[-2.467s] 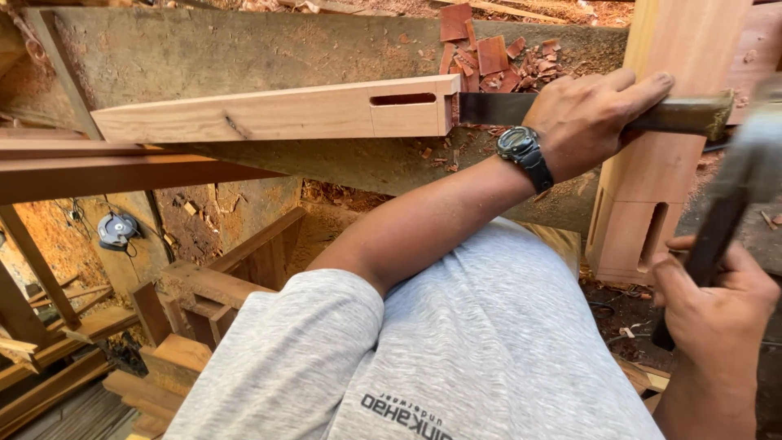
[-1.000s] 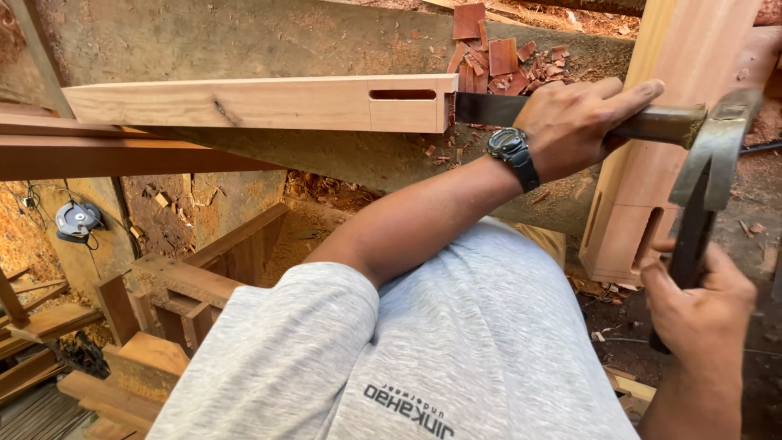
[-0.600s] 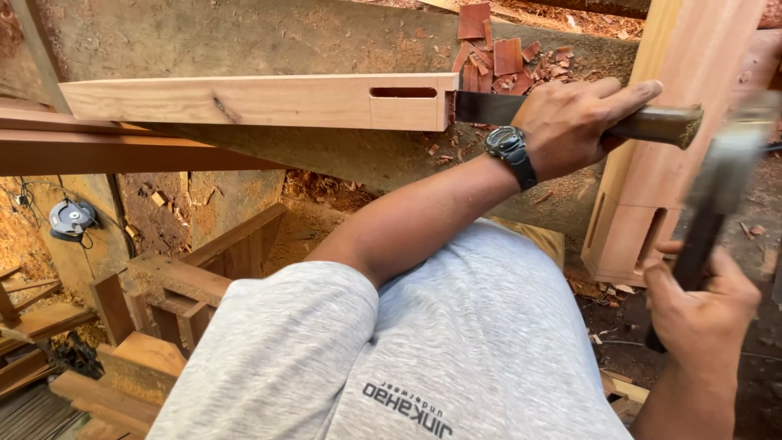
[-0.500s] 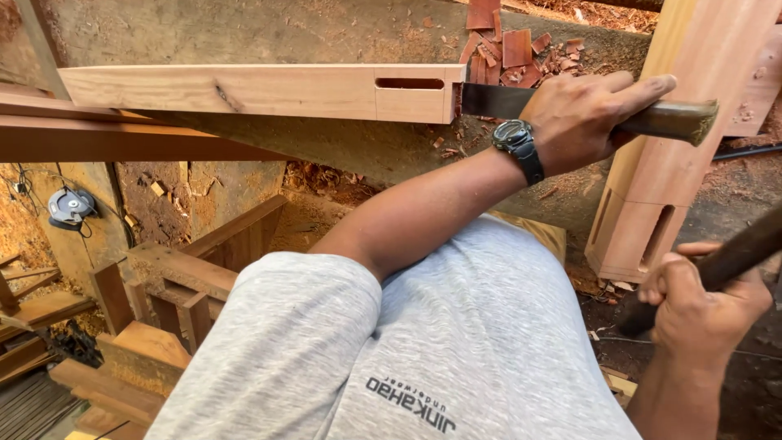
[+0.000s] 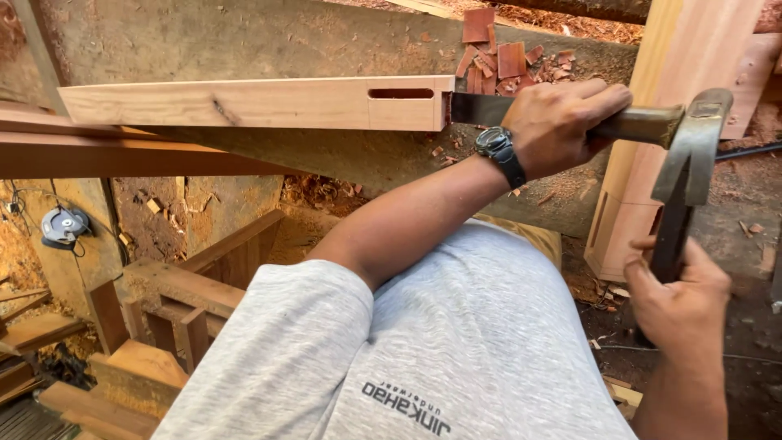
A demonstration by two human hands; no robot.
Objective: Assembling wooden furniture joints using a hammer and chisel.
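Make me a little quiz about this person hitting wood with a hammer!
1. True or false: the hammer head is at the butt end of the chisel.
2. Which hand grips the chisel? A) left hand B) right hand
3. Fill in: the chisel blade meets the end of the pale wooden ____, which has a slot cut in it.

Key: 1 true; 2 A; 3 beam. The wristwatch sits on the left wrist.
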